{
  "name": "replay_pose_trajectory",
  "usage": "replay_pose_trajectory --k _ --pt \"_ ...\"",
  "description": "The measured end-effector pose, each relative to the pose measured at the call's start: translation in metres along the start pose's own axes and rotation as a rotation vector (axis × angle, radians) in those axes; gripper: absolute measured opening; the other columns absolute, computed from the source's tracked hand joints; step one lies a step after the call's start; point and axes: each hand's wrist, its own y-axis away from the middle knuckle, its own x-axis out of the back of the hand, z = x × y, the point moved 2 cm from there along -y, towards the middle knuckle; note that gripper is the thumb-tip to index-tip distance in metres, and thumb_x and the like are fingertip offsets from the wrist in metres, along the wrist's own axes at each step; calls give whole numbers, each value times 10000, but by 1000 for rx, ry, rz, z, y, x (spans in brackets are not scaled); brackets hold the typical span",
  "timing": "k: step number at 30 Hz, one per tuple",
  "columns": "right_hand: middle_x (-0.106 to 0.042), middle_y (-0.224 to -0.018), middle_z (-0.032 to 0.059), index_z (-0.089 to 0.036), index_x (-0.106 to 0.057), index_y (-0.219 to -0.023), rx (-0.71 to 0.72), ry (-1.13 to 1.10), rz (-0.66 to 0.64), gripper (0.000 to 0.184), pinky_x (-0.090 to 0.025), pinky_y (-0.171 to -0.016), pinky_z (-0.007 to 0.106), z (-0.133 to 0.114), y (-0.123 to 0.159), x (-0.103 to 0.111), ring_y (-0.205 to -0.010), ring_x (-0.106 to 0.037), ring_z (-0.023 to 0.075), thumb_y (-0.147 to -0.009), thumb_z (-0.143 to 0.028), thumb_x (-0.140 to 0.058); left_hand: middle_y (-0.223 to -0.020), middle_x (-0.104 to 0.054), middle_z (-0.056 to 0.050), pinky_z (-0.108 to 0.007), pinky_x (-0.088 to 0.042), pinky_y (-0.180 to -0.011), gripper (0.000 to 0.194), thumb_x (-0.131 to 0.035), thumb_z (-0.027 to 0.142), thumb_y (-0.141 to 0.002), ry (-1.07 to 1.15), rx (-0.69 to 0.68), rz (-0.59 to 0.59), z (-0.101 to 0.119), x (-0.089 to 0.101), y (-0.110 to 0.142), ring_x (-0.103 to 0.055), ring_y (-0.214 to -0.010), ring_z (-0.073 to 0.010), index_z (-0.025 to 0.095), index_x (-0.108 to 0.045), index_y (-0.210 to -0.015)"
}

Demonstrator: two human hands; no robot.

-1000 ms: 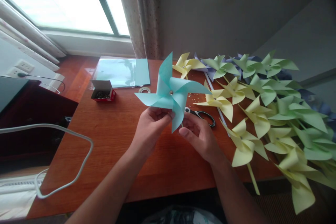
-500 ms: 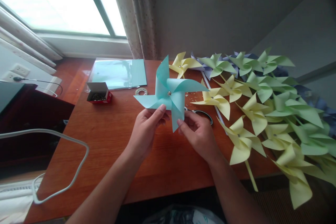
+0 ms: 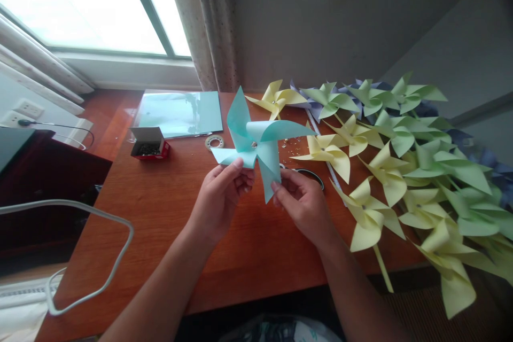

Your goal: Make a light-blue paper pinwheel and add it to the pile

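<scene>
A turquoise paper pinwheel with a round silver fastener at its centre is held up above the wooden table. My left hand pinches its lower left blade, thumb on top and fingers curled beneath. My right hand grips the tip of the lower blade between thumb and fingers. Behind the right hand lie scissors, mostly hidden, with a dark handle loop showing. A white tape roll rests just beyond my left hand.
Yellow pinwheels and green pinwheels crowd the right side of the table, some purple ones behind. An open red box of small dark pieces stands left, before turquoise sheets in clear plastic. A white cable loops at the left.
The pinwheel has tilted and shifted slightly left, its upper blade leaning further left. Both hands keep their hold, the left having moved a little left.
</scene>
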Motion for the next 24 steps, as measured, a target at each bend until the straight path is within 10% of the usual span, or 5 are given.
replay_pose_trajectory --k 14,24 --pt "-711 -696 -35 -288 -735 -1125 -122 -237 -95 337 -553 -592 288 -6 0 -3 -617 -673 166 -805 -363 -808 -835 -719 -29 -250 -472 -700 219 -809 330 -816 -231 -57 -52 -8 -1 4 -609 -727 -138 159 -735 -933" --pt "-753 -794 -11 -247 -702 -1144 -105 -226 -197 321 -579 -662 272 -1 1 -6 -719 -724 161 -844 -326 -787 -666 -645 8 -217 -467 -620 146 -805 244 -770 -178 -64 1 -8 1 2 -548 -631 -114 150 -700 -729"
